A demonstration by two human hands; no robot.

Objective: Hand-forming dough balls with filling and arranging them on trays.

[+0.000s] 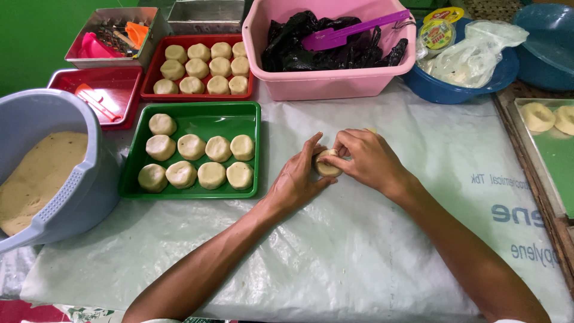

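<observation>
Eight dough rounds (191, 146) fill the green tray (254, 149); fingers (344, 146) pinch another.

Two bare forearms, no rings, perhaps pale sleeve edges at bottom

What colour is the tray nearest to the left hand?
The tray is green; the head view shows it best, beside the left hand.

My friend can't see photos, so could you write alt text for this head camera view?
Two bare hands, left hand and right hand, press a round dough piece between them over a plastic-covered table. To the left, a green tray holds nine dough rounds, with a red tray of more behind it and a grey tub of dough.
</observation>
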